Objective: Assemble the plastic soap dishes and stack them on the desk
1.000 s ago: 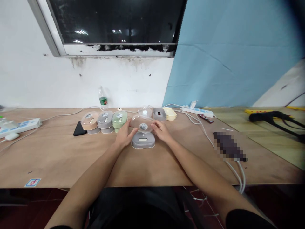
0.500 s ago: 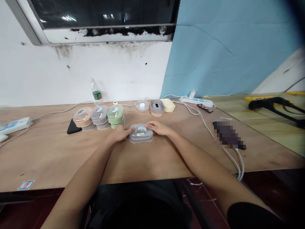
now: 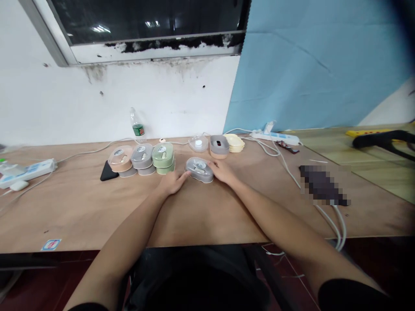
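A grey oval box [image 3: 200,169] with a clear lid and a round white sticker sits on the table in front of me, slightly turned. My left hand [image 3: 172,182] is at its left end, the thumb against the near left edge and the other fingers partly hidden. At the opposite end, my right hand [image 3: 223,172] grips the box with thumb and fingers. Left of my hands stand lidded boxes of the same kind, stacked in twos: a peach box [image 3: 120,158] on a grey one, a grey box [image 3: 142,156], and a green box [image 3: 163,155].
Behind the held box are a clear lid [image 3: 198,143], a grey tray [image 3: 219,145] on a peach one, and stacked yellow trays [image 3: 234,143]. A bottle [image 3: 137,126] stands by the wall. Power strips [image 3: 275,137], cables, a black phone-like slab [image 3: 108,172] and a blurred-out dark object [image 3: 324,185] lie around.
The grey box has turned and shifted slightly away from me, toward the back trays. My left hand's grip looks looser, with its thumb lower on the box. The camera view has shifted a little.
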### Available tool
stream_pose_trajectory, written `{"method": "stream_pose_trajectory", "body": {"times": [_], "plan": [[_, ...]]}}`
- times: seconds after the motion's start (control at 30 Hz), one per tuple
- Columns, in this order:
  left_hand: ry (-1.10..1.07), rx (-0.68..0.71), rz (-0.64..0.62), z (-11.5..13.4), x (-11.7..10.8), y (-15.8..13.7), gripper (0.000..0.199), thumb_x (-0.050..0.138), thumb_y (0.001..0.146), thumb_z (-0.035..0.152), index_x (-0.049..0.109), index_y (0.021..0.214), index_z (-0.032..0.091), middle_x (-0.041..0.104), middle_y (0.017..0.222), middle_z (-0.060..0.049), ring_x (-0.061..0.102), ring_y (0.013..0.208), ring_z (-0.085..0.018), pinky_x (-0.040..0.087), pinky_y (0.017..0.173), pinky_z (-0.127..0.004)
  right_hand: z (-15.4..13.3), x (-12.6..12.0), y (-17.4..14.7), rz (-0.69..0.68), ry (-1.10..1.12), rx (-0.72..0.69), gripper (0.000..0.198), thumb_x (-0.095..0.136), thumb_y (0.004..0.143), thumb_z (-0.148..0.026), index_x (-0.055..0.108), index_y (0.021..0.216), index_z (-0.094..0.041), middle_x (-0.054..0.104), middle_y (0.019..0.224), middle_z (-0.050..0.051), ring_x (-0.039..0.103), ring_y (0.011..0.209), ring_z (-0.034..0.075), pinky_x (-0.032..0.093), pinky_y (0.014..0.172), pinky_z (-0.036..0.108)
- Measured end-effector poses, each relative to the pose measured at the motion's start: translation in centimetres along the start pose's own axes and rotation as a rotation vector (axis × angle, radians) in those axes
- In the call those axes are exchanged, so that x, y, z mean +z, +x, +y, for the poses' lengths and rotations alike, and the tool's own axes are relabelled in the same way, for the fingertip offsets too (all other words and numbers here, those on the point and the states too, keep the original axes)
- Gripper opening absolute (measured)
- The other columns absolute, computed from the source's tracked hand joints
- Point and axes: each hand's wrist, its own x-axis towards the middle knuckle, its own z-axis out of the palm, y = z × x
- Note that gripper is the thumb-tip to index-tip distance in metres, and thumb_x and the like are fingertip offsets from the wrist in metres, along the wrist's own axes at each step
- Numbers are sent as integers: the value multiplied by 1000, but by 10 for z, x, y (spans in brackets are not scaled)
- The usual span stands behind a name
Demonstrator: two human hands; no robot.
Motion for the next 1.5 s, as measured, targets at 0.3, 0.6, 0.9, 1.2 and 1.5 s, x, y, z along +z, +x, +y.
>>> {"method": "stream_pose_trajectory", "body": {"times": [0.3,0.6,0.9,1.2,1.5], "plan": [[-56,161,-57,-3,5,2,61,37,88,65,62,62,16,60,59,-1,51,56,-13,32,55,-25,-6,20,-9,-295,290,47,58,29,92,-63,58,72,-17,64,55,3,48,34,10,34,39,22],[-5,-22,46,-10,0,7,56,35,91,55,66,64,18,66,66,-3,56,62,-16,35,58,-26,-20,16,-11,-232,154,-226,41,45,90,-52,66,104,-20,73,82,5,65,67,17,44,59,24],[12,70,38,-8,6,4,41,45,89,51,71,82,20,70,75,-4,62,70,-18,41,60,-25,-35,25,-10,-177,-147,-307,32,52,88,-44,69,102,-21,71,102,9,65,93,27,45,78,31],[24,53,29,-7,3,3,38,46,90,47,72,94,21,72,86,-4,63,78,-19,42,63,-26,-7,33,9,59,77,-162,49,58,84,-38,55,127,-16,68,104,10,62,89,21,44,81,31],[26,39,40,-6,4,0,35,46,90,47,71,92,22,71,86,-2,63,75,-19,41,63,-27,47,-15,33,493,186,13,41,40,89,-41,59,117,-17,60,68,2,54,65,19,41,67,27]]}}
